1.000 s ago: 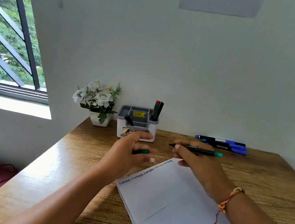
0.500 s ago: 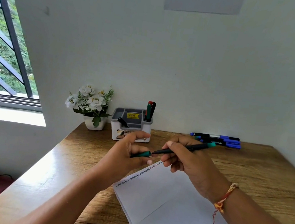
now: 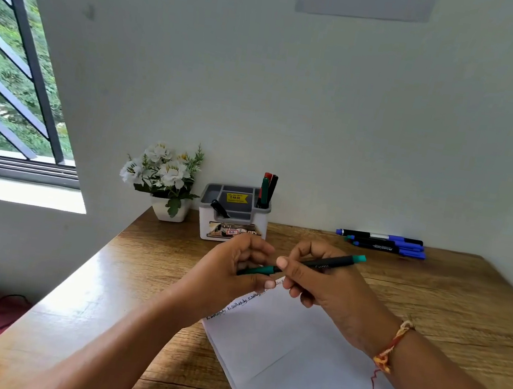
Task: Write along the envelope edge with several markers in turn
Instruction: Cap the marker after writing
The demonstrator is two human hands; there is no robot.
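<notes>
One white envelope (image 3: 306, 366) lies flat on the wooden surface (image 3: 463, 306) nearest the person, its left edge carrying a line of small handwriting (image 3: 239, 304). Being thin paper, it looks light and floppy and would likely slide on the glossy wood, so it is better pinned flat under a palm than lifted. Just above the far end of that written edge, both hands meet. The left hand (image 3: 230, 276) pinches the green cap (image 3: 259, 270) between thumb and curled fingers. The right hand (image 3: 327, 290) grips the dark barrel of the green marker (image 3: 327, 265), whose teal end points up and to the right. Cap and barrel line up end to end, but I cannot tell whether they are pressed together or slightly apart. The marker should be a light, stiff, smooth stick, best held low on the barrel for writing. Farther back stands a grey-and-white organizer (image 3: 233, 220) with upright markers (image 3: 267, 189) in its right compartment. A potted white flower (image 3: 169, 208) sits to its left, and blue markers (image 3: 383, 243) lie well off to the right by the wall.
</notes>
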